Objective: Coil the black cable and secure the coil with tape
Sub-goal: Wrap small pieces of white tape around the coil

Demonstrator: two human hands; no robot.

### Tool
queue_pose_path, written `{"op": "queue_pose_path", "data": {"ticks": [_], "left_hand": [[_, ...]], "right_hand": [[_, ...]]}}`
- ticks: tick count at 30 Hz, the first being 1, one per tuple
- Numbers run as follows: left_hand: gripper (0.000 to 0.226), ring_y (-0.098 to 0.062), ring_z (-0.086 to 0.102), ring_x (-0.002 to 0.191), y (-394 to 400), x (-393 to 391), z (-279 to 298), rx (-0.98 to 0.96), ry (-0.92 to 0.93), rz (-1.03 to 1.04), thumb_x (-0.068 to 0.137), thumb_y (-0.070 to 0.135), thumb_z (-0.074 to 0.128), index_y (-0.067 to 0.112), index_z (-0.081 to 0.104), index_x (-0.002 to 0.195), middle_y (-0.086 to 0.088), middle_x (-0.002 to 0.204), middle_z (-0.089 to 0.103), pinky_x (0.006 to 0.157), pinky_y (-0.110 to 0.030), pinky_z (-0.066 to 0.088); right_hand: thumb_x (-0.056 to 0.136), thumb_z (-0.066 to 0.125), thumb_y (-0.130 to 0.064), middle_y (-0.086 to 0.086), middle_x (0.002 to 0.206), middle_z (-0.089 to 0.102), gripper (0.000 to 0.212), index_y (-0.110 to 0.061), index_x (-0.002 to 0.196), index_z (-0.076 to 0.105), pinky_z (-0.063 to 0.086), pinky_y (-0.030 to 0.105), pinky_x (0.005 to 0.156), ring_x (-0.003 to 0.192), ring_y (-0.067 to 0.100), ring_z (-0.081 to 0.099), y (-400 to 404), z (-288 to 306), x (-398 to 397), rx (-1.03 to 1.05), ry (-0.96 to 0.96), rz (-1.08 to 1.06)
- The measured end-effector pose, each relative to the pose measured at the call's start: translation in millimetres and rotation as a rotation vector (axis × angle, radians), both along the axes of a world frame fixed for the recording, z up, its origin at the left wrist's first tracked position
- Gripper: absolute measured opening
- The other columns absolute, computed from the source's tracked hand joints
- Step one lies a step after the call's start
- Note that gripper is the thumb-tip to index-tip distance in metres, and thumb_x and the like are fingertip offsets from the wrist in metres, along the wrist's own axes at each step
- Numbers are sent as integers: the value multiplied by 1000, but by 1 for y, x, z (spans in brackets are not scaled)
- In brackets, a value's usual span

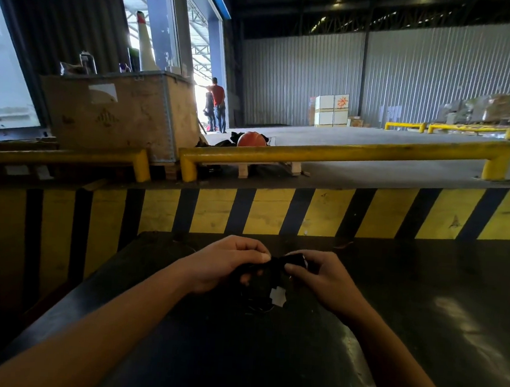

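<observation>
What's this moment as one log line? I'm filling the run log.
left hand: gripping cable coil | right hand: pinching it | white tag: visible | stage: securing

2 hands (pixel 227 261), 1 cable coil (pixel 260 280), 4 yellow rails (pixel 342 153).

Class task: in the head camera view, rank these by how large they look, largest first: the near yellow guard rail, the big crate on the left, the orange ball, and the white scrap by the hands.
1. Crate
2. Yellow guard rail, longer but thinner, so this order is unsure
3. Orange ball
4. White scrap, though nearest the camera
</observation>
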State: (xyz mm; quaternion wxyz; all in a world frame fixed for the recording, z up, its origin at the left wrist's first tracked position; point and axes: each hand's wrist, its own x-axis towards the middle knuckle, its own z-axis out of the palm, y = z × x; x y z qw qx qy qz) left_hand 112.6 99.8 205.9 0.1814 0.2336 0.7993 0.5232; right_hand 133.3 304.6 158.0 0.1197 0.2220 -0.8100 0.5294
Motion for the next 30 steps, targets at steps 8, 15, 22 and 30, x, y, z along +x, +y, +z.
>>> {"op": "queue_pose_path", "data": {"ticks": [8,15,22,30], "left_hand": [[27,-6,40,46,5,-4,24,103,43,149,94,34,50,20,62,115,3,60,50,46,-19,36],[40,-12,61,68,3,-4,24,241,-15,145,80,21,72,17,59,117,-1,77,65,75,-31,48],[31,-19,65,105,3,2,2,358,-48,258,83,11,65,13,61,114,-7,112,69,93,-44,50],[24,-20,64,93,-2,-1,8,465,-50,283,87,16,60,17,64,111,-7,95,66,79,-41,52]], "right_hand": [[83,64,-20,-4,107,64,5,-21,88,66,53,28,81,93,8,60,-17,29,-6,214,169,-61],[83,64,-19,1,89,65,11,-24,75,58,53,25,64,71,9,63,-30,31,-7,213,259,-301],[82,65,-16,0,83,66,13,-21,72,59,54,32,71,77,11,61,-21,32,-10,92,340,-453],[84,62,-19,-5,90,64,4,-21,81,63,48,20,72,82,3,59,-11,30,-5,170,249,-242]]}}
